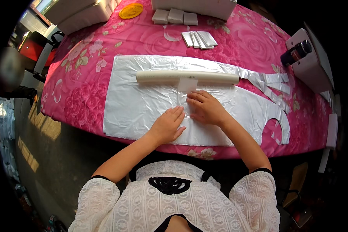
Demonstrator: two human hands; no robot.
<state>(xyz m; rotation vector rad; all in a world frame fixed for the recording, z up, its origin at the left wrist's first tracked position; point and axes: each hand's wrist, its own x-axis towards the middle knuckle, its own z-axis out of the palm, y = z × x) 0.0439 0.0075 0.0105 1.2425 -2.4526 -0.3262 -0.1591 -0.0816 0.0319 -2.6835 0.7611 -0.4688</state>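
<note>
A cream tube (216, 77) lies across a silvery plastic sheet (139, 112) spread over the counter (255, 36), which wears a pink flowered cloth. A small white square (188, 84) overlaps the tube's near side at about its middle.

Both hands are on the sheet, on the person's side of the tube. The left hand (168, 125) is palm down and flat, fingers side by side and thumb apart. The right hand (205, 107) is nearer the tube, its fingertips just beside the square and its thumb apart from them — whether it pinches any plastic, I cannot tell.

Beyond the tube lie two groups of flat white packets: an overlapping fan (199, 39) and, farther off, a row of three (175, 16). Farther still is a white box (195, 7), its inside out of sight. Another pale box (81, 17) sits beyond the tube's left end, its contents hidden too, with a yellow dish (130, 11) between the two boxes. Well past the tube's right end is a third white box (311, 60) — what it holds cannot be made out — and a dark bottle (296, 53) on its near left side, contents hidden.
</note>
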